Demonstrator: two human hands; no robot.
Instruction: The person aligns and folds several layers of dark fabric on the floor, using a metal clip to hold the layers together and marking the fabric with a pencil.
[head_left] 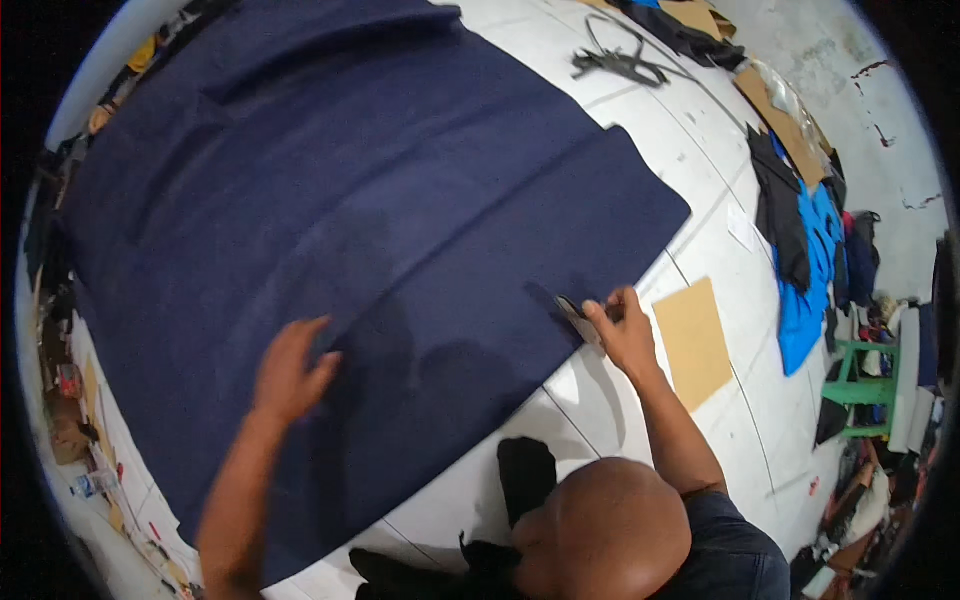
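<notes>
A large sheet of dark navy fabric lies spread on the floor, with a few soft creases across it. My left hand hovers over its near left part, thumb and fingers apart, with nothing clearly held. At the near right edge, my right hand is closed around a pair of scissors. Their metal blades point left over the cloth's border; the handles are mostly hidden by my fingers. Just right of that hand, a tan rectangular piece of card rests on the tiles.
My bent bare knee is at the bottom, by the white tiled floor. A dark strap or cord lies beyond the cloth. Blue and black fabric, a green stool and scraps line the right side. Clutter runs along the left.
</notes>
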